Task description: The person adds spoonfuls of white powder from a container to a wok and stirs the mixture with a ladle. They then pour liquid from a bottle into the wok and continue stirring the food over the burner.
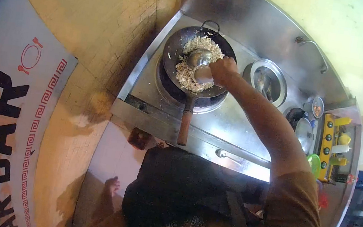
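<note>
My right hand (224, 71) is over the wok (173, 60), closed around a ladle (200, 58) whose round metal bowl rests in the fried rice (188, 78). A pale cylindrical piece juts from the fist and looks like the ladle's handle end. Grains of rice with small brown bits spread across the wok's middle. The wok sits on a burner, its wooden handle (184, 128) pointing toward my body. Low at the left, my left hand (112, 185) hangs away from the stove. Its fingers look loosely apart, with nothing visible in them, though that area is dim.
Right of the wok stands a metal pot (283, 91) with dark utensils inside. A bent tap (315, 48) comes from the back splash. Farther right are a yellow rack (325, 144) with sauce bottles, a green bowl (313, 162) and a lidded pot (303, 131). A tiled wall borders the left.
</note>
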Demonstrator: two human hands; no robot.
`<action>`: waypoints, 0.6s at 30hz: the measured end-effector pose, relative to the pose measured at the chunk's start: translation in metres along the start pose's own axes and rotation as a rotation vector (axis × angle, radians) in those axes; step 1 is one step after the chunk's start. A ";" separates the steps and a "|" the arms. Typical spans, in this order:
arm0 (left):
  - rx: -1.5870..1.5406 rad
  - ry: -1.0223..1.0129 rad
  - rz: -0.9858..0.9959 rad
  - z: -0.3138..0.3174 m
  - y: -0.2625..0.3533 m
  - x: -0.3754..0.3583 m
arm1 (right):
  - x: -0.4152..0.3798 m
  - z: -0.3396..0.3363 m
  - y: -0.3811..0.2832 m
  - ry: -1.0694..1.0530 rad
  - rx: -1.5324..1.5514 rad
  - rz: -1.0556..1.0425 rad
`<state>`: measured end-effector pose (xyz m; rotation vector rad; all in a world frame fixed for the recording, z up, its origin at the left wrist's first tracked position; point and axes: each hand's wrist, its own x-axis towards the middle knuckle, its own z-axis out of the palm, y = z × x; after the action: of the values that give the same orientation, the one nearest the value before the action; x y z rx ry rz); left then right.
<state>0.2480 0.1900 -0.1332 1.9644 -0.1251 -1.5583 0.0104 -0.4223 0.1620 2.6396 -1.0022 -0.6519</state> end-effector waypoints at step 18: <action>-0.257 -0.274 0.113 -0.027 -0.051 0.085 | 0.100 -0.018 0.075 0.156 0.004 0.380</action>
<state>0.2825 0.2046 -0.2293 1.5178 -0.1381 -1.6710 0.0430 -0.5440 0.1742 2.3605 -1.4015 -0.3517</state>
